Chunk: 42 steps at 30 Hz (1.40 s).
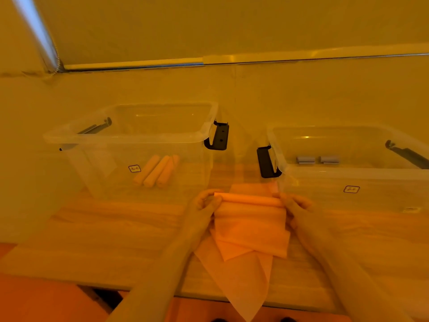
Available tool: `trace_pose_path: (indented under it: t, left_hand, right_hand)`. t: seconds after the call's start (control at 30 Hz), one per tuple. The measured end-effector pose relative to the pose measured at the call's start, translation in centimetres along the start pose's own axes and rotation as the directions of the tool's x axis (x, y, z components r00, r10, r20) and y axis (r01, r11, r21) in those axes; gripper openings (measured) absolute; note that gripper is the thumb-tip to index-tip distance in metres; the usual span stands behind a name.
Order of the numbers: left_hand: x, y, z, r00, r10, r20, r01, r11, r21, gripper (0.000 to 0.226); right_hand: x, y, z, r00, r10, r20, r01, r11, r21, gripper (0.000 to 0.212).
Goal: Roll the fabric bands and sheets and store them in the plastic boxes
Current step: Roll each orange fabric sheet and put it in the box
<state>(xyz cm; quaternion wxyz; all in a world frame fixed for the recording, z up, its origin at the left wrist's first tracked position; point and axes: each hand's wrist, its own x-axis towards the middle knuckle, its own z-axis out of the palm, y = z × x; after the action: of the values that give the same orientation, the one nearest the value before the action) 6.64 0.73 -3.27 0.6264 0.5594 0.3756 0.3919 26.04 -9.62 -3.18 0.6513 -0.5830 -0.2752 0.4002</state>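
Note:
An orange fabric sheet [250, 231] lies on the wooden table between two clear plastic boxes, its near corner hanging over the front edge. Its far end is rolled into a short tube [249, 199]. My left hand [206, 203] pinches the tube's left end and my right hand [294, 204] pinches its right end. The left box [130, 135] holds three orange fabric rolls [156, 170]. The right box [348, 175] holds two small grey rolls [318, 159].
Both boxes have black latch handles [219, 137] on their sides. The table [97, 240] butts against a wall behind the boxes. Below the table's front edge, orange floor [34, 300] shows.

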Motion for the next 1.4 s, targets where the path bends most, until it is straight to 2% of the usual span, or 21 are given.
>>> trace_pose_path:
  t: [0.2, 0.4, 0.73, 1.03, 1.17, 1.33, 1.4]
  left_hand:
    - [-0.3, 0.0, -0.2, 1.0, 0.008, -0.005, -0.008, 0.989, -0.146, 0.018]
    - [-0.1, -0.3, -0.4, 1.0, 0.002, 0.016, 0.001, 0.986, -0.17, 0.022]
    - [-0.3, -0.5, -0.1, 0.998, 0.062, -0.009, -0.062, 0.997, -0.047, 0.012]
    - [-1.1, -0.1, 0.1, 1.0, 0.023, 0.018, -0.022, 0.997, -0.07, 0.014]
    - [-1.0, -0.2, 0.1, 1.0, -0.013, -0.017, 0.011, 0.996, -0.087, 0.011]
    - [-0.9, -0.4, 0.0, 0.999, 0.021, -0.04, -0.024, 0.998, -0.055, 0.007]
    - [-0.8, -0.5, -0.2, 0.999, 0.033, -0.026, -0.035, 0.998, -0.06, 0.013]
  right_hand:
    - [0.6, 0.2, -0.1, 0.997, 0.038, 0.064, -0.036, 0.999, -0.032, 0.048]
    - [0.6, 0.4, -0.2, 0.997, 0.054, 0.058, -0.049, 0.995, -0.091, 0.023]
    - [-0.2, 0.1, 0.0, 0.997, 0.011, 0.077, -0.001, 0.992, -0.128, 0.021]
    - [-0.6, -0.1, -0.1, 0.999, 0.022, 0.042, -0.022, 1.0, -0.017, 0.022]
    - [-0.7, 0.0, -0.1, 0.999, 0.015, 0.032, -0.014, 0.999, -0.029, 0.021]
    - [-0.5, 0.2, -0.2, 0.998, 0.035, 0.049, -0.032, 0.998, -0.05, 0.024]
    - [-0.5, 0.3, -0.2, 0.998, 0.047, 0.051, -0.045, 0.998, -0.042, 0.022]
